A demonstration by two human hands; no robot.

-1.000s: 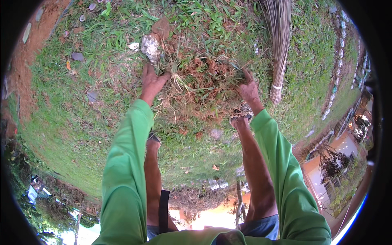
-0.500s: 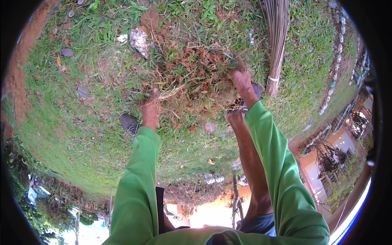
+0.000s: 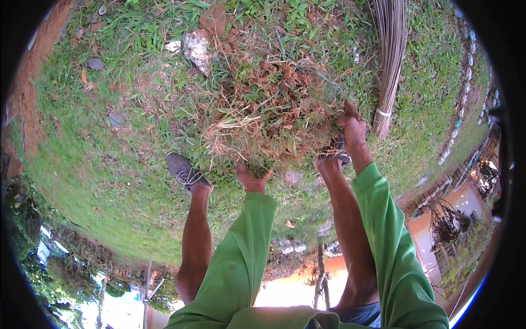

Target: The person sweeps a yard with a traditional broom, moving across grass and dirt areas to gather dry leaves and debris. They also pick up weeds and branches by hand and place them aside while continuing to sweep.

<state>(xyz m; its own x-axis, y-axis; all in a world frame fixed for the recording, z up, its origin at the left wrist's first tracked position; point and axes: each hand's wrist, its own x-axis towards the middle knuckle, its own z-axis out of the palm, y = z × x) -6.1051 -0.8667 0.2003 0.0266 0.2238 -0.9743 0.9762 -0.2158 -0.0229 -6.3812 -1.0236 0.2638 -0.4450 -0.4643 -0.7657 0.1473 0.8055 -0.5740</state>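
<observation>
A loose heap of dry grass, brown clippings and some green blades (image 3: 274, 112) lies on the lawn before me. At its near edge is my left hand (image 3: 252, 180). Its thumb and a finger stand apart, while the other fingertips are lost in the grass. My right hand (image 3: 354, 127) is against the heap's right side, fingers stretched out and partly hidden by stalks. Neither hand shows a firm grip on anything. Both arms wear green sleeves.
A stick broom (image 3: 390, 71) with a white band lies to the right of the heap. Beyond the heap's left side are a pale rock (image 3: 197, 50) and a flat brown stone (image 3: 213, 19). My shoe (image 3: 184, 170) stands left of the heap. White stones (image 3: 466, 88) edge the lawn at right.
My left hand has moved from the heap's left side to its near edge. My right hand has shifted nearer and outward. The left side's loose stalks now lie on the heap.
</observation>
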